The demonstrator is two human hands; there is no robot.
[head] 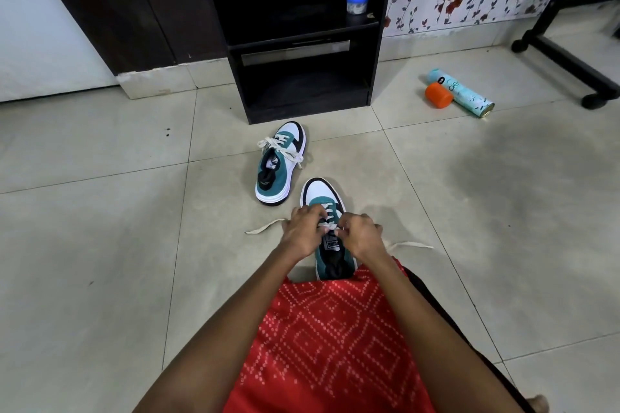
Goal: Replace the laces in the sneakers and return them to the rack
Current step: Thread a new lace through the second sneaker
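Between the two hands, the near sneaker is steadied on the floor tiles, its lace pinched at the tongue by the curled fingers of the left hand and right hand. Just beyond the grip, the second sneaker is set down, laced. Farther beyond, a blue-lidded jar is kept on the rack's upper shelf, its contents not discernible.
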